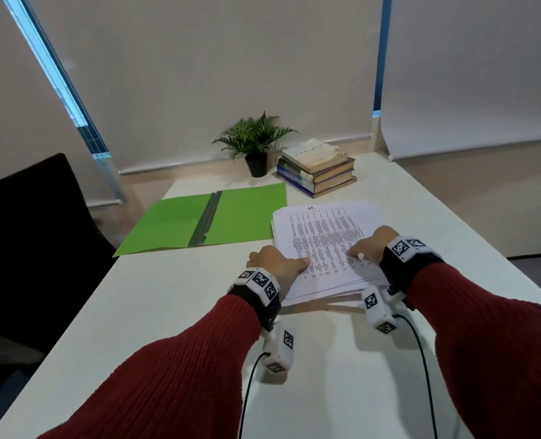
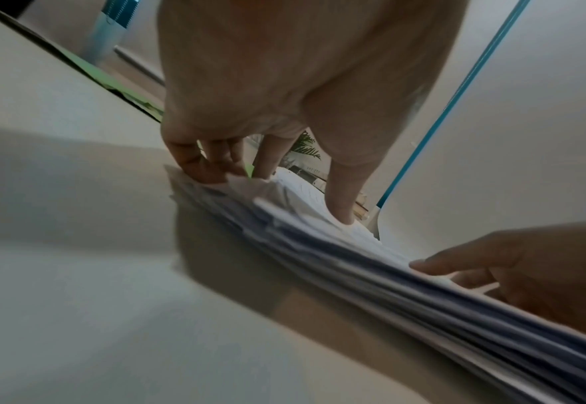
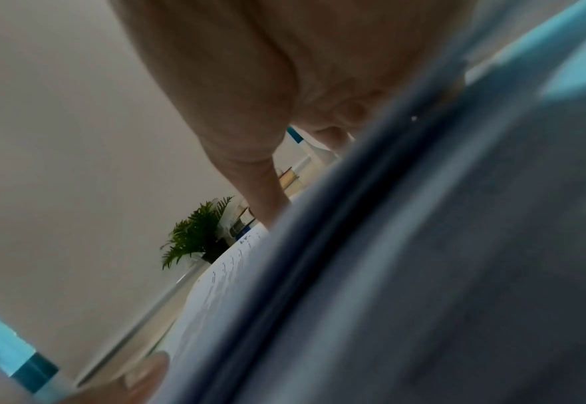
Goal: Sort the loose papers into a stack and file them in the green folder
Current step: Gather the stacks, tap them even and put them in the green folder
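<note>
Now squaring step: left hand (image 1: 273,261) and right hand (image 1: 372,243) both grip the paper stack (image 1: 326,236) beside the green folder (image 1: 205,217); next, lift it across into the folder

potted fern (image 1: 254,139) beside a stack of books (image 1: 318,167) at the white table's (image 1: 174,312) far edge — black chair (image 1: 25,232) left.

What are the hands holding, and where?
The papers. The left hand pinches their near left corner, thumb on top. The right hand grips their near right edge, thumb on top.
</note>
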Tool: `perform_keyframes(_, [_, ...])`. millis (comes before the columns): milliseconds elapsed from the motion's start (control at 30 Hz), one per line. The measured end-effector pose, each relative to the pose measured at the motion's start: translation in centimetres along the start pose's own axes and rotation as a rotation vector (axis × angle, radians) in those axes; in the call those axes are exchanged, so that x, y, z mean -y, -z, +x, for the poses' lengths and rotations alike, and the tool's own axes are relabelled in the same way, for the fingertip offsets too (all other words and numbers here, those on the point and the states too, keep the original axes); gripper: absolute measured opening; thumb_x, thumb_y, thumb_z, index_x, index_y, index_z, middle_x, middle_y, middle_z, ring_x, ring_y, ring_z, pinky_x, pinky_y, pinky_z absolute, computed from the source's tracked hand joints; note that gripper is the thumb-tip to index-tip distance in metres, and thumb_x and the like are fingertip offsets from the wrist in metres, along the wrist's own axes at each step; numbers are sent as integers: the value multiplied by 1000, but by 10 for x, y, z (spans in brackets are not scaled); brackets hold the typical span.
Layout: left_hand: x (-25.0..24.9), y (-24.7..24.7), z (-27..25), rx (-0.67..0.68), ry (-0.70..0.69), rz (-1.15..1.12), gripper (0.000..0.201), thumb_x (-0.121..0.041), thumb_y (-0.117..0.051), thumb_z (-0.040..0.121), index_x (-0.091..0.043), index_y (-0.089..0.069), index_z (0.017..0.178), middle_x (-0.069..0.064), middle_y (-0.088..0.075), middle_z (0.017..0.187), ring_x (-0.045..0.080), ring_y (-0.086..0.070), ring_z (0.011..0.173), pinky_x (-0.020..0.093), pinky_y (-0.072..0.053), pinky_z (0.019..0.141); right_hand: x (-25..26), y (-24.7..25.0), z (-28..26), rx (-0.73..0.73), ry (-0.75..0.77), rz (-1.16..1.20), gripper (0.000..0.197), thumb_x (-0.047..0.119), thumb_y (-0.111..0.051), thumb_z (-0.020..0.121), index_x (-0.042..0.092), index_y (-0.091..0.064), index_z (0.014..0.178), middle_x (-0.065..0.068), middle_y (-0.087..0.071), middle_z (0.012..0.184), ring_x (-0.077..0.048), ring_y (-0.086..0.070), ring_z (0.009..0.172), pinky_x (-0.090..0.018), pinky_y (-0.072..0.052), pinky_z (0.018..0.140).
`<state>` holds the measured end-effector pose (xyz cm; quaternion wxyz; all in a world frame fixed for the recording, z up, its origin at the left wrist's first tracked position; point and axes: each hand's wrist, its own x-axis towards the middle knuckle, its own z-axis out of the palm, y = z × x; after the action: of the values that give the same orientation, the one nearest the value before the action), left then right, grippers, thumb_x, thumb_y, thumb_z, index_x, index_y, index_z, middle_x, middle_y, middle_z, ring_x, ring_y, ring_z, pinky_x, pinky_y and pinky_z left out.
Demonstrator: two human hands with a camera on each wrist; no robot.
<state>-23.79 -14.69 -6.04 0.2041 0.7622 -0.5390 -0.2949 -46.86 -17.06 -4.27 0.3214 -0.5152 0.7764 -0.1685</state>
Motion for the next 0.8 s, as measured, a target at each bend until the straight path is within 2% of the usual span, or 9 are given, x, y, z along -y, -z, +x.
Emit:
perform_keyframes(100, [4,10,-3,64,-6,-96,50,-57,-88,76,-16,-61,85,2,-69,90,20,-65,77,28,-55,67,1,0,-6,20,-14,40,37,36,-90,69,6,-67,73,-12,-71,84,-31,-70,82,-35,-56,77])
perform_keyframes(200, [8,20,-5,102,-5,-117,45,-49,-88,81,-13,-61,85,0,-65,82,17,-63,72,26,-48,59,-2,1,-13,53,-41,64,40,40,-89,70,12,-62,71,-14,-70,104,-35,-69,97,-38,-57,87])
perform_keyframes(300, [11,24,-5,157,-4,-136,49,-45,-90,79,-7,-61,90,4,-67,85,20,-65,72,24,-48,56,-10,-5,-16,85,-80,145,43,36,-90,71,7,-60,79,-17,-68,109,-34,-69,90,-33,-55,69])
perform_keyframes(367, [12,23,-3,183,2,-179,58,-43,-93,77,0,-66,106,9,-70,97,25,-68,84,27,-52,65,-15,-13,-17,84,-48,209,62,36,-93,64,1,-66,107,-16,-68,115,-30,-68,85,-28,-49,60])
perform_keyframes(433, [14,23,-3,210,24,-230,66,-39,-95,76,4,-65,116,17,-72,110,30,-71,99,30,-52,74,-22,-21,-10,97,25,264,93,37,-95,52,0,-60,130,-16,-69,122,-32,-70,93,-31,-55,67])
perform_keyframes(567, [19,29,-6,263,17,-300,72,-40,-99,70,3,-68,118,17,-74,120,32,-72,104,35,-57,86,-24,-24,-30,78,195,456,46,6,-89,70,10,-64,109,-12,-73,103,-32,-71,97,-42,-58,89])
perform_keyframes(633, [29,32,-6,292,-57,-426,74,-37,-102,62,-1,-74,120,15,-78,121,33,-77,108,45,-58,102,-26,-27,-42,103,235,585,71,10,-93,63,13,-56,123,-12,-72,113,-31,-72,102,-49,-58,95])
perform_keyframes(700, [42,42,-11,325,-131,-609,58,-15,-95,76,-6,-74,128,11,-80,122,32,-77,113,51,-57,106,-25,-29,-49,125,312,702,91,17,-97,52,17,-54,132,-12,-73,121,-32,-73,107,-52,-58,95])
perform_keyframes(800, [62,67,-24,348,-236,-777,52,6,-82,85,-6,-69,134,13,-78,126,34,-75,118,54,-58,104,-10,-29,-68,145,468,762,77,4,-92,67,19,-56,133,-8,-75,121,-30,-73,109,-53,-59,94])
